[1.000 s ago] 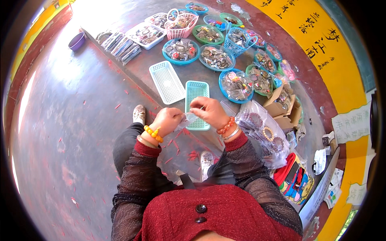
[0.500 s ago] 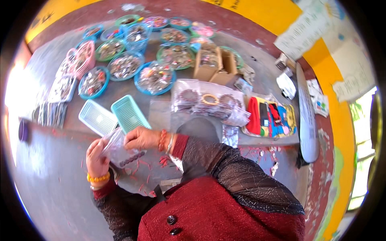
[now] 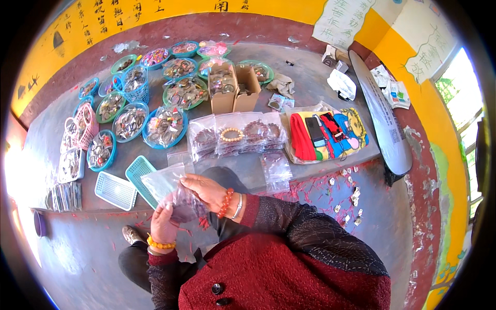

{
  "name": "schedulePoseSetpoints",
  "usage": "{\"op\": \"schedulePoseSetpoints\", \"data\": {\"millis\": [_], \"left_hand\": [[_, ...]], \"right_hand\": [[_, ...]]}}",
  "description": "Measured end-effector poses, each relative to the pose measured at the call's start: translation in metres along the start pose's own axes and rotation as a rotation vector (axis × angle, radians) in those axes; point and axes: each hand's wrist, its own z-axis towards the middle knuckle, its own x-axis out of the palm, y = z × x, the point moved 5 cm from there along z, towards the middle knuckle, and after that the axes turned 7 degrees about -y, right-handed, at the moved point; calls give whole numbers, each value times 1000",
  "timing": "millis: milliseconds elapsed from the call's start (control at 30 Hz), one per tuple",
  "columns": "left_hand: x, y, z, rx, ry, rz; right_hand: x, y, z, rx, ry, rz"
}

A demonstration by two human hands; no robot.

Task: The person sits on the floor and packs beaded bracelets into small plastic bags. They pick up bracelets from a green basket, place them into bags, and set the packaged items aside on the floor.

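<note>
step: I see bagging in hand; both hands work a small clear plastic bag [image 3: 181,199] holding something dark and purplish, probably a bracelet, I can't tell for sure
left hand [image 3: 164,221]: grip pinches the lower edge of the bag from below; yellow bead bracelet [image 3: 159,243] on that wrist
right hand [image 3: 206,190]: grip pinched on the bag's upper edge, fingers curled over the mouth; red bead bracelet [image 3: 225,202] and a thin metal bangle on that wrist
bag place: held in the air above my lap, just in front of the ledge [image 3: 243,168], not resting on anything
next move, my guess: needs the bag mouth kept spread by one grip while the other pushes the content fully in, then a press along the top to close
near: teal mesh basket [image 3: 140,178] and white mesh basket [image 3: 114,190] just left of the hands; row of filled clear bags [image 3: 235,137] beyond them; loose bag [image 3: 275,168] to the right
edges: ledge front edge runs right under the hands, a dropped bag could slide off to the floor
room: bare ledge strip between baskets and loose bag is open for setting down; far side crowded with round bowls of bracelets [image 3: 165,126] and a cardboard box [image 3: 235,88]
right side: folded coloured cloth [image 3: 330,135], well apart, no obstacle
</note>
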Motion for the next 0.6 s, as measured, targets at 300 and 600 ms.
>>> {"op": "schedulePoseSetpoints", "data": {"millis": [300,600], "left_hand": [[77,31,13,-131,-41,-86],[98,65,40,82,-90,504]], "right_hand": [[-48,37,-68,-120,157,-87],[-162,132,-118,-425,-229,-3]]}}
